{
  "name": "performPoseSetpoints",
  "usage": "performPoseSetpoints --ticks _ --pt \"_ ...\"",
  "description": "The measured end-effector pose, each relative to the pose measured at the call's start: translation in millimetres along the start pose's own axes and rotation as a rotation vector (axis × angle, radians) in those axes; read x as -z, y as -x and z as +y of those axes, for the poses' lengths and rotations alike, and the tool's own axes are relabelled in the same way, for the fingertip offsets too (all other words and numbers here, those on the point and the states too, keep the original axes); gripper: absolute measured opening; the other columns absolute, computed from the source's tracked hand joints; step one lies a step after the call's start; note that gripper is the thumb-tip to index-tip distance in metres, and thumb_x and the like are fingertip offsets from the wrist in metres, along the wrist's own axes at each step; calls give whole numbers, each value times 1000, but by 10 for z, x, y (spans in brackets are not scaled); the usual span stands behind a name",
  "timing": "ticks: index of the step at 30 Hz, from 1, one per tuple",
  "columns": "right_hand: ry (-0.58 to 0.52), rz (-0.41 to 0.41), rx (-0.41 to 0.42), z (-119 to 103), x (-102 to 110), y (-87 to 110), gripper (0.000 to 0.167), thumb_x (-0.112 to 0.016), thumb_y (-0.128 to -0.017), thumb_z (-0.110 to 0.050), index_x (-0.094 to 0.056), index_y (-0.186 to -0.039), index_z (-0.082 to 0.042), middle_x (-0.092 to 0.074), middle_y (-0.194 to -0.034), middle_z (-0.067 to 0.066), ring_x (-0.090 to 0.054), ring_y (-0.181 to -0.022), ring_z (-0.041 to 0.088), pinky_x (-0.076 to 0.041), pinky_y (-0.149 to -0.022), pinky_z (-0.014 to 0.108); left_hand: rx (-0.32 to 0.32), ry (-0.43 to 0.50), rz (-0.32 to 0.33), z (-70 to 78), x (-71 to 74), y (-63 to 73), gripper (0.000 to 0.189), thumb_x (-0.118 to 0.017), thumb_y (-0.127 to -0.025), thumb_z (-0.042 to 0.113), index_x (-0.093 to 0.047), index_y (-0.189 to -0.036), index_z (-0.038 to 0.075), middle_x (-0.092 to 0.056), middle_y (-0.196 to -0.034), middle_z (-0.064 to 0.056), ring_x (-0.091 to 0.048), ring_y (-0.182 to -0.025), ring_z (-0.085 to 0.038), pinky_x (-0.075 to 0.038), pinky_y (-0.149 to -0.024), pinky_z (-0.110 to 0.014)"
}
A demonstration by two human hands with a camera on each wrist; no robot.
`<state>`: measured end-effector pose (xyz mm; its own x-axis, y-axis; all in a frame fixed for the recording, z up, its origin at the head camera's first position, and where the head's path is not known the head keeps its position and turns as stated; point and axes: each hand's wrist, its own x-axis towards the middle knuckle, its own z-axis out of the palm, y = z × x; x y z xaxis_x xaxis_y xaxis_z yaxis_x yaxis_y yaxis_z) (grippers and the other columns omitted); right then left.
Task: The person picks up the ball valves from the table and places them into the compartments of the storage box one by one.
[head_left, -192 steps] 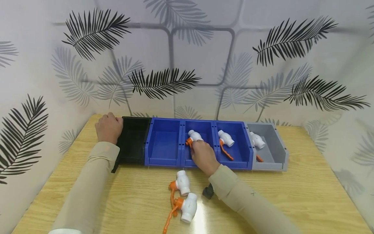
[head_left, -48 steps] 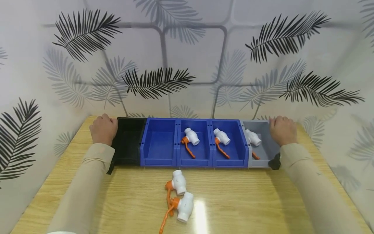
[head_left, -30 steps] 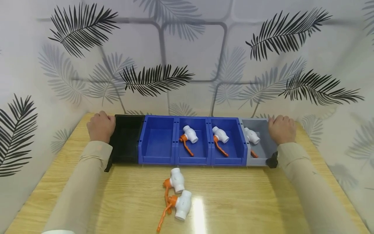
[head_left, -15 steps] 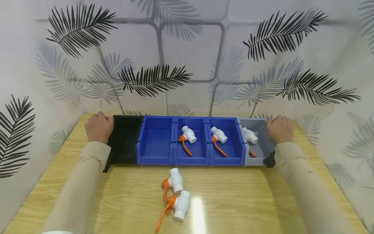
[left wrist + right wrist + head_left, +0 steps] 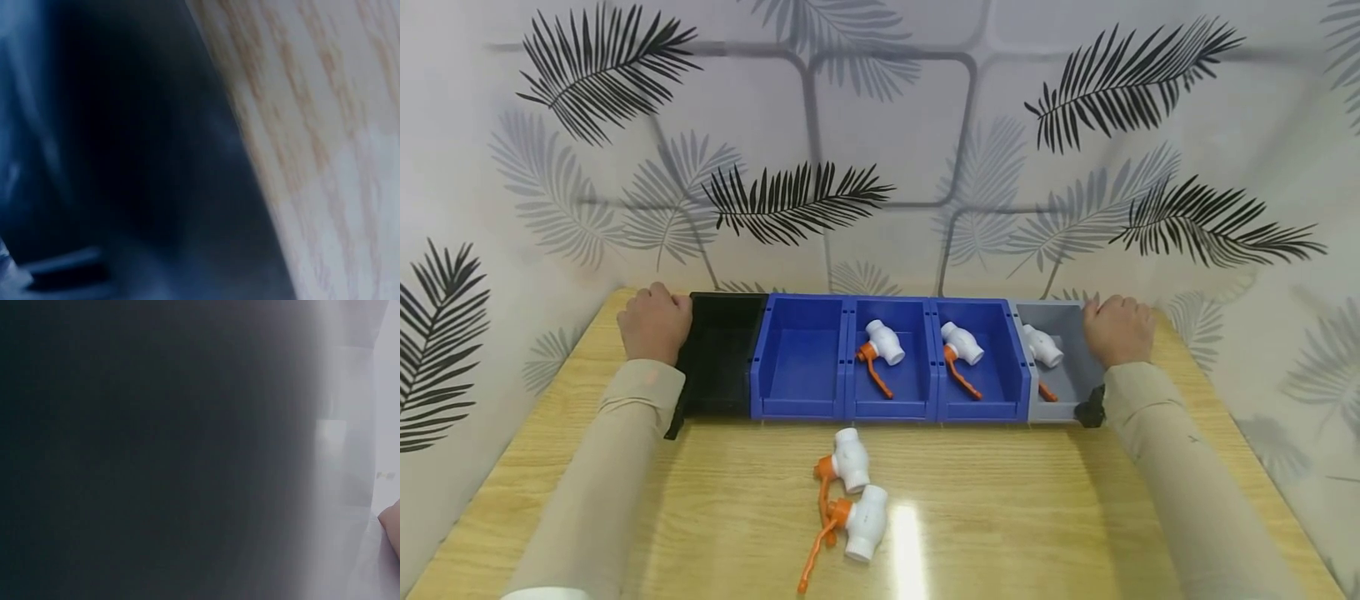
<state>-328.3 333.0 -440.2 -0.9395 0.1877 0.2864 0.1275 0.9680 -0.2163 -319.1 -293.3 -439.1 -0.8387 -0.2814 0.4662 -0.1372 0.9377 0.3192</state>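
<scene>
In the head view a row of joined storage bins stands at the back of the table. My left hand [image 5: 655, 325], fingers curled, grips the left side of the black bin [image 5: 726, 354]. My right hand [image 5: 1120, 332] holds the right wall of the grey bin [image 5: 1086, 375], its thumb toward the inside. One white ball valve [image 5: 1042, 346] with an orange lever lies in the grey bin. Another ball valve [image 5: 962, 343] sits in the right blue bin, and one more ball valve [image 5: 884, 342] in the middle blue bin. Both hands' fingertips are hidden.
Two ball valves lie in front of the bins on the wooden table [image 5: 1000, 500]: a farther valve [image 5: 852, 460] and a nearer valve [image 5: 867, 523], their levers overlapping. The left blue bin [image 5: 805, 367] holds nothing visible. A leaf-patterned wall [image 5: 895, 125] rises behind.
My right hand has let go of the ball valve in the middle blue bin and moved right to the grey bin's wall. My left hand stays at the black bin. The view shifts slightly.
</scene>
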Motion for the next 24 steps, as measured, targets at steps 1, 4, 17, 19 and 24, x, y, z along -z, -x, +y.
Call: performPoseSetpoints --ticks 1,4,17,19,24 --pt "2 -6 1 -2 0 -2 54 -26 -97 -30 -46 -90 20 -45 -91 38 -41 -89 54 -30 -78 61 0 3 2 -5 -2 -1 30 -36 -87 18 -45 -71 -6 -49 -72 -29 -49 -67 -49 -37 -61 -61" --pt "-2 -8 3 -4 3 -4 55 -26 -97 -30 -47 -89 20 -46 -91 38 -41 -89 53 -30 -78 61 -6 7 8 -13 -4 -5 29 -36 -87 17 -44 -70 -5 -48 -71 -28 -48 -66 -49 -37 -60 -60" --pt "7 -41 -6 3 4 -6 58 -22 -98 -32 -48 -88 19 -47 -90 37 -43 -89 53 -31 -78 60 6 22 -41 -13 18 -23 29 -35 -88 19 -44 -73 -4 -48 -73 -25 -49 -70 -47 -36 -62 -59" --pt "2 -39 -7 6 3 -8 57 -23 -97 -31 -48 -88 18 -47 -90 37 -43 -88 52 -31 -78 60 -1 24 -46 -16 23 -24 29 -35 -88 18 -45 -73 -4 -48 -73 -26 -49 -69 -47 -36 -62 -59" --pt "-11 -39 -5 15 8 2 54 -24 -97 -30 -48 -87 17 -47 -90 36 -43 -88 52 -31 -78 60 -24 18 -25 1 17 -14 27 -36 -87 17 -44 -71 -3 -48 -71 -25 -49 -67 -47 -37 -60 -59"
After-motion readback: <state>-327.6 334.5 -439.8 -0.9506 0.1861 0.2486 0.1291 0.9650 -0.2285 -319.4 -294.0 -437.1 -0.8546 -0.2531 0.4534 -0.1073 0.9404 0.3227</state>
